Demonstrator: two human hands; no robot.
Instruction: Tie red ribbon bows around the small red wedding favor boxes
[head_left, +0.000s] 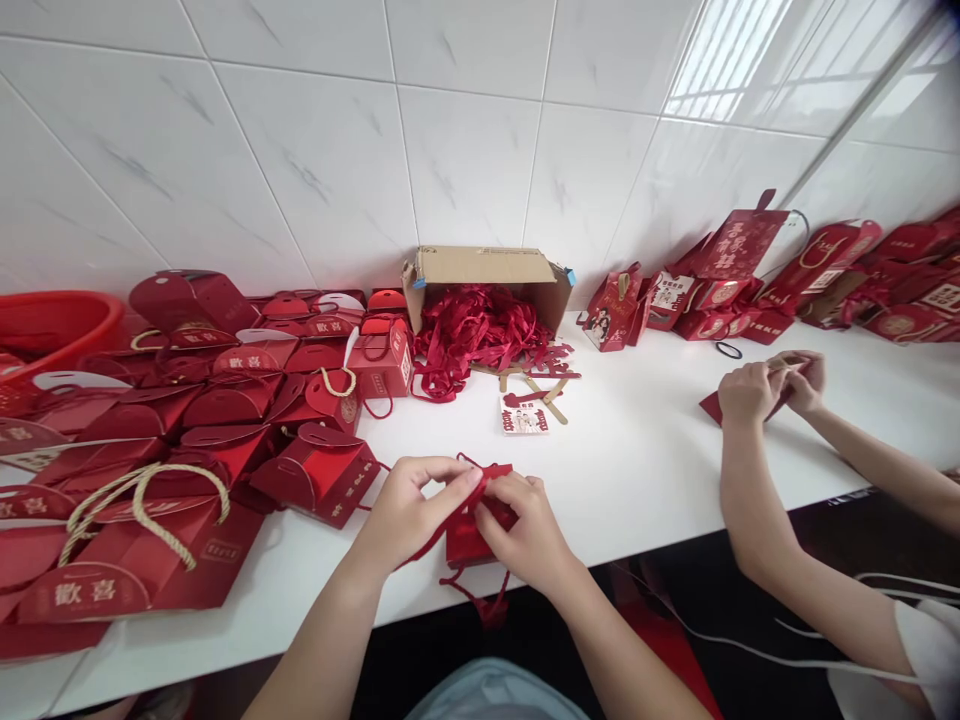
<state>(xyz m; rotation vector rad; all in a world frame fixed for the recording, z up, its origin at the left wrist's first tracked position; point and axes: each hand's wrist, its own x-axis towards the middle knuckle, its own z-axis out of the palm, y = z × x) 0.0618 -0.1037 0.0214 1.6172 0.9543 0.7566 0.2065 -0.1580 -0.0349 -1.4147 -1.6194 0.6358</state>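
Note:
A small red gift box (463,543) stands near the table's front edge, between my two hands. My left hand (418,508) pinches a red ribbon (429,541) at the box's upper left, thumb against forefinger. At the top right of the box, the curled fingers of my right hand (523,522) close on the ribbon as well; they hide much of the box top. Dark red cord (480,592) hangs below the box over the table edge.
Many finished-looking red boxes (322,475) crowd the left, beside an orange-red basket (97,305). Behind stands a cardboard carton (480,265) of red ribbons (480,335), with a printed card (523,415) in front. At right, another person's hands (765,385) hold a red piece.

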